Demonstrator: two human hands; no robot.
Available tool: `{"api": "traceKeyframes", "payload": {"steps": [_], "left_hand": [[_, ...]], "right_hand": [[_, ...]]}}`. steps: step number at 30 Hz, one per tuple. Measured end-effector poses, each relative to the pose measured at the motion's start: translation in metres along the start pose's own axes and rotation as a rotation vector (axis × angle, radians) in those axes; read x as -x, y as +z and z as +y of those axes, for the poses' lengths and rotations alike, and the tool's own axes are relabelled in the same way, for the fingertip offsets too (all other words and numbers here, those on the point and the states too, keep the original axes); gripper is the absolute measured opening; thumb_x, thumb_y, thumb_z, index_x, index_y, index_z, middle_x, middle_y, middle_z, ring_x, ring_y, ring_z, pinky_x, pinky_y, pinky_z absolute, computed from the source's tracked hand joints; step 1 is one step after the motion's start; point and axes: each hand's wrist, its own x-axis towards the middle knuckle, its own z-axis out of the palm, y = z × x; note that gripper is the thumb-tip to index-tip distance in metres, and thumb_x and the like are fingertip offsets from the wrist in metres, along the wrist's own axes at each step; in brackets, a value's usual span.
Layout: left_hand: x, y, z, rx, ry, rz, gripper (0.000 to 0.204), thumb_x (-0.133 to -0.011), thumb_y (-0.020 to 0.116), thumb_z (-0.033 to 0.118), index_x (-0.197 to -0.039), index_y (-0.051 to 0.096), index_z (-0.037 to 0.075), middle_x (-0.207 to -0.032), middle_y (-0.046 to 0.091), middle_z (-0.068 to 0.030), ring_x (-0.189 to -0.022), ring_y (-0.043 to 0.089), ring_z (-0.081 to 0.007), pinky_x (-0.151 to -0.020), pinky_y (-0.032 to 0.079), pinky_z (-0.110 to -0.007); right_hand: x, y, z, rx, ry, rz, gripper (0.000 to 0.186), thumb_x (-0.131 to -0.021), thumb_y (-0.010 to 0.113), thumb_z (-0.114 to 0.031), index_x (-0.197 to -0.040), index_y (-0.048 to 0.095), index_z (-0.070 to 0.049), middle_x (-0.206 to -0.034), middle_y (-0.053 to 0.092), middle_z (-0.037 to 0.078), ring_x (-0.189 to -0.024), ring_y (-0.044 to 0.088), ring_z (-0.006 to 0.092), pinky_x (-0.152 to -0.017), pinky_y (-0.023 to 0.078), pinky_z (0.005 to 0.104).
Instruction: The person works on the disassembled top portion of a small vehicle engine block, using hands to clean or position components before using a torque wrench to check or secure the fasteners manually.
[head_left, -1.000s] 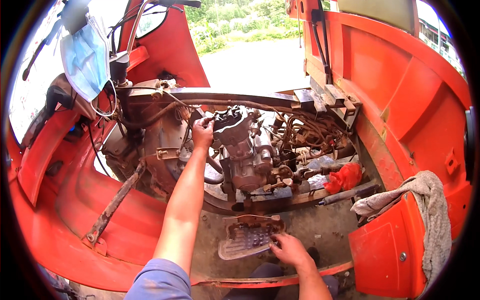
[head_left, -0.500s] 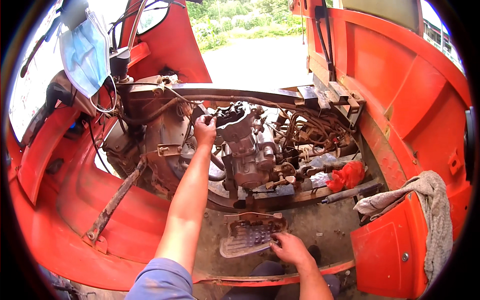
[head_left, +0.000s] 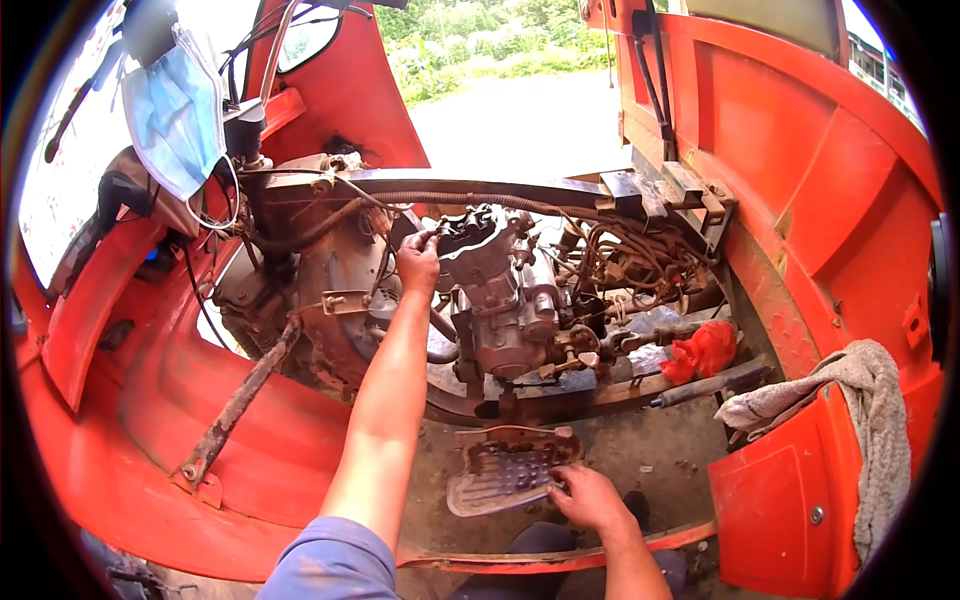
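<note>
The metal engine (head_left: 505, 310) has its top open, with dark internals exposed inside a pale rim. My left hand (head_left: 418, 258) reaches up to the left edge of that opening, fingertips pinched on something too small to make out. Low in the middle, a shallow ridged tray (head_left: 485, 490) holds several small parts on the floor pan. My right hand (head_left: 585, 497) is at the tray's right side, its thumb and fingers curled together; what they grip, if anything, is unclear.
A red cab body (head_left: 140, 400) and red panel (head_left: 760, 120) surround the open engine bay. A blue face mask (head_left: 175, 110) hangs at upper left. Hoses and wires (head_left: 630, 260), red plastic (head_left: 700, 350) and a metal strut (head_left: 240, 400) are around the engine. A grey cloth (head_left: 880, 450) drapes over a red box (head_left: 770, 490).
The view has shifted slightly, so the scene sits a little further right in the picture. Both hands stay at the same places, with only slight movement of the left fingers.
</note>
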Motion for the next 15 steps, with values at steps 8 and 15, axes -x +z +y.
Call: {"api": "traceKeyframes", "payload": {"steps": [8,15], "left_hand": [[0.003,0.0,0.019,-0.073,-0.048,0.004,0.017,-0.092,0.074,0.014,-0.106,0.077,0.005,-0.101,0.07,-0.0084,-0.091,0.069,-0.0222,-0.084,0.054,-0.034],[0.005,0.005,0.009,0.063,-0.073,0.016,0.014,-0.094,0.073,0.015,-0.102,0.076,0.004,-0.106,0.069,-0.0086,-0.086,0.068,-0.0205,-0.08,0.055,-0.034]], "right_hand": [[-0.001,-0.001,-0.002,-0.001,0.01,-0.005,0.038,-0.093,0.065,-0.032,-0.12,0.07,-0.006,-0.115,0.07,0.019,-0.108,0.066,0.0393,-0.092,0.054,0.046],[-0.001,-0.001,0.001,0.022,0.015,-0.003,0.038,-0.093,0.065,-0.033,-0.12,0.07,-0.007,-0.114,0.07,0.019,-0.107,0.066,0.0395,-0.092,0.054,0.046]]}}
